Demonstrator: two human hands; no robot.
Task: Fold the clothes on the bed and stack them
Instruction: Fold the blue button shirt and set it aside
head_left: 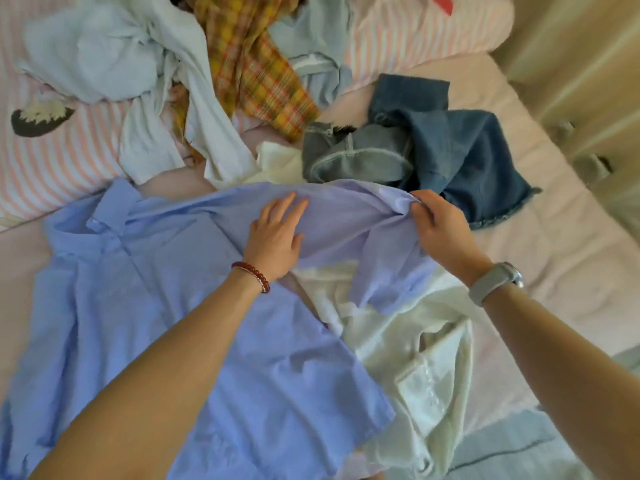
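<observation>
Right hand (438, 226) pinches the blue shirt (166, 306) at its far edge; left hand (277, 233) presses flat on it, fingers straight. The shirt lies spread, unfolded. Beyond it, jeans (450, 147), a plaid garment (256, 74) and pale clothes (114, 57) lie unfolded. No stack visible.

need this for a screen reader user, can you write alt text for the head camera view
A person spreads a blue collared shirt on a bed, left hand flat on it while the right hand pinches its far edge. A cream garment lies partly beneath; denim, a yellow plaid piece and pale clothes are heaped beyond.
</observation>
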